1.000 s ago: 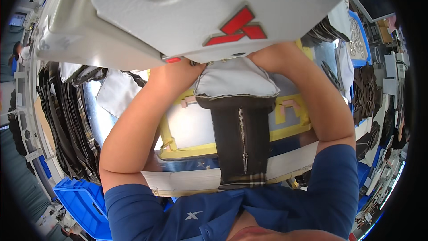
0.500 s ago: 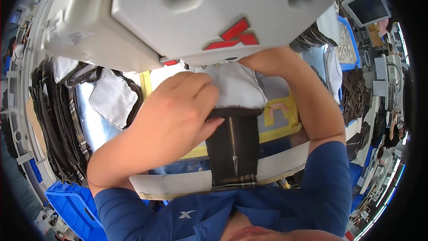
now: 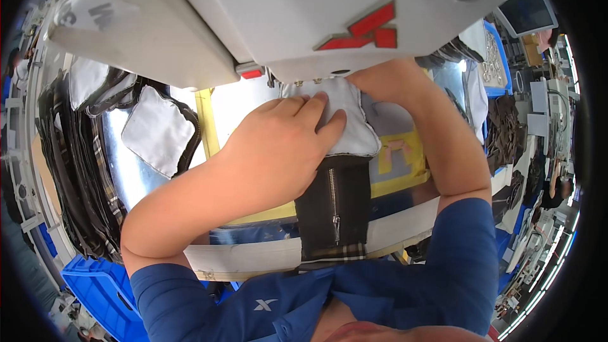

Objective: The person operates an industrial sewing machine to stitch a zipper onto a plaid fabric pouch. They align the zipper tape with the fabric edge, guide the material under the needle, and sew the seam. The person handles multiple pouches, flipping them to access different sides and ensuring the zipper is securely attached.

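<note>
On taped tabletop (image 3: 399, 183), white fabric (image 3: 356, 136), monitor (image 3: 527, 9) beyond, crate (image 3: 104, 291) nearby

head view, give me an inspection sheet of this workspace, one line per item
surface: worktop with yellow tape stuck on it
job's things: white fabric below the pale machine head; dark strip with metal zip runs toward the person
clutter: stacked dark fabric and a loose white piece at left; blue tray of small metal parts at right
hands: left hand rests on the white fabric; right hand at its far right, fingertips hidden
cables: none clearly made out
surroundings: screen at upper right, blue bin at lower left
</note>
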Action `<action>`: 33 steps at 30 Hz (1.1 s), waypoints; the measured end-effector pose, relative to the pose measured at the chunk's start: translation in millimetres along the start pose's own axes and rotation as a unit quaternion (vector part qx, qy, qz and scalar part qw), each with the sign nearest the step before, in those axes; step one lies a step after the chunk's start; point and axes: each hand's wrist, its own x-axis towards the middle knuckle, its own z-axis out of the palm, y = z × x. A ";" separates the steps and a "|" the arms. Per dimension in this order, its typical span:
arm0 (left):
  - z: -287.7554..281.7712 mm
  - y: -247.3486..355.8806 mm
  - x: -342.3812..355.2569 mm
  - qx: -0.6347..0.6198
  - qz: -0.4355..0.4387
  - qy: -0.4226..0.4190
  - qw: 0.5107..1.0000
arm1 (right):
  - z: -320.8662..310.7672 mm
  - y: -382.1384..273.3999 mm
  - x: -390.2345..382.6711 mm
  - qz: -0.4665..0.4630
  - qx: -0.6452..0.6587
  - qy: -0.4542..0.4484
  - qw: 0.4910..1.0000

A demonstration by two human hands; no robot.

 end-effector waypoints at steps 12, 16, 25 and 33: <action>3.4 0.2 -1.5 0.008 -0.002 0.004 1.000 | 1.1 -4.4 2.3 0.037 0.007 -0.006 0.999; 7.1 -1.1 -2.4 0.012 -0.004 0.013 1.000 | 5.8 -0.4 2.0 0.037 0.000 -0.010 0.999; -14.6 0.6 -7.5 0.022 -0.045 -0.084 0.995 | 25.5 9.0 2.7 -0.111 -0.033 0.049 0.992; -9.6 1.1 -9.3 0.027 -0.036 -0.045 0.998 | 19.9 -2.4 -1.9 -0.053 -0.036 0.019 0.998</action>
